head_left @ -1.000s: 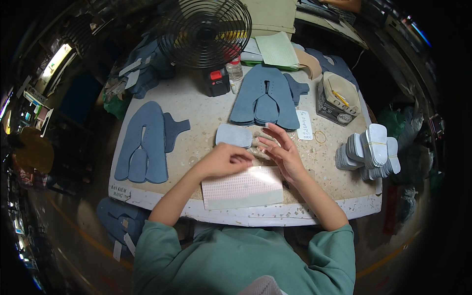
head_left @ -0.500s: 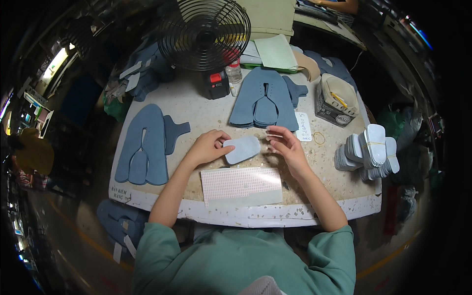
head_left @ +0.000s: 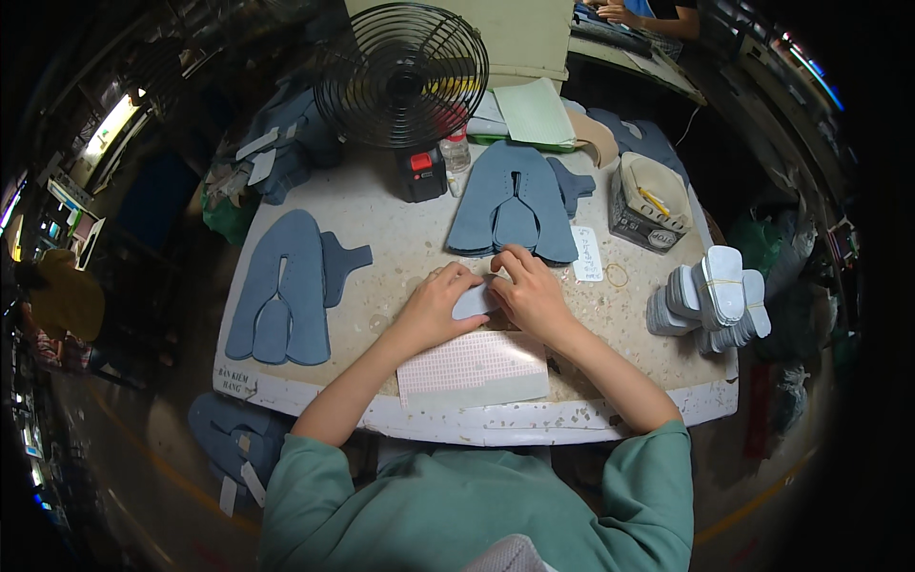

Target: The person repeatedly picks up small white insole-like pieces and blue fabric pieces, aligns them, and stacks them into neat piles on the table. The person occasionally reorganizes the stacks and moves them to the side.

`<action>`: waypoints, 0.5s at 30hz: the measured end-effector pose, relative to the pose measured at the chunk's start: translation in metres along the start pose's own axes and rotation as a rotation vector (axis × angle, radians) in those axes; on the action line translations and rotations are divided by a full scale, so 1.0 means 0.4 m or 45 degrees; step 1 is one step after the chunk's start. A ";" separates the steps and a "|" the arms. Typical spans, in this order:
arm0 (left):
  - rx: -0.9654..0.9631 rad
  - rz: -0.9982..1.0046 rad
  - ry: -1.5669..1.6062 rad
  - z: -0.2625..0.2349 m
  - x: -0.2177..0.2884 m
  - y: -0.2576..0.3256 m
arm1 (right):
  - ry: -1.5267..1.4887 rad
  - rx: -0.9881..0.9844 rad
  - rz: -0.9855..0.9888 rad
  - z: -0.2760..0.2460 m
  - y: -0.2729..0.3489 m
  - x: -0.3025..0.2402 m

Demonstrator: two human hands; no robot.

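A light grey rounded shoe-tongue piece (head_left: 470,303), possibly a thin stack, lies at the middle of the table between my hands. My left hand (head_left: 438,307) is closed on its left side, thumb along the near edge. At its right end my right hand (head_left: 530,296) grips with curled fingers, which hide that part. Just in front of them is a sheet printed with a red grid (head_left: 472,372). Beyond my hands sits a pile of blue-grey shoe uppers (head_left: 515,195); another pile of uppers (head_left: 303,286) lies to the left.
Bundles of light grey tongue pieces (head_left: 720,286), banded together, stand at the right. Behind them is a box with pencils (head_left: 653,205). A black fan (head_left: 405,81), a bottle (head_left: 455,151) and papers (head_left: 537,112) occupy the back. A rubber band (head_left: 617,275) lies near a white card (head_left: 587,254).
My right hand has moved left and closed on the right end of the grey piece. My left hand has shifted rightward over its left side, so less of the piece shows.
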State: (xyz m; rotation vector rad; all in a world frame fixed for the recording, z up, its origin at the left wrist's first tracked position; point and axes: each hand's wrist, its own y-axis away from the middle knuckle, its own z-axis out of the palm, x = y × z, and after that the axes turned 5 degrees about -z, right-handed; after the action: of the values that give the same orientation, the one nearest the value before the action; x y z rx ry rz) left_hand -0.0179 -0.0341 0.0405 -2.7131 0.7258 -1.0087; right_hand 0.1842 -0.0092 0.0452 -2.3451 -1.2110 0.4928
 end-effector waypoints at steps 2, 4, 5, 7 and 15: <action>-0.008 -0.015 0.008 -0.002 0.001 0.000 | 0.009 0.024 0.042 0.002 -0.014 0.011; -0.058 -0.070 0.041 -0.011 0.001 -0.001 | -0.048 0.130 0.129 0.000 -0.026 0.027; -0.064 -0.155 0.156 -0.015 0.000 -0.003 | -0.087 0.135 0.188 -0.003 -0.027 0.033; -0.058 -0.318 0.395 -0.023 -0.002 -0.005 | -0.173 0.132 0.327 -0.012 -0.022 0.043; -0.017 -0.030 -0.048 -0.013 0.014 -0.003 | -0.224 0.098 0.038 0.013 0.001 0.024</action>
State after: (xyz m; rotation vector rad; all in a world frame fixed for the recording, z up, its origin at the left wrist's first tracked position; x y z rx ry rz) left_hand -0.0169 -0.0360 0.0480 -2.7505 0.6988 -0.9588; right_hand 0.1870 -0.0003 0.0395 -2.2962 -1.2123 0.7566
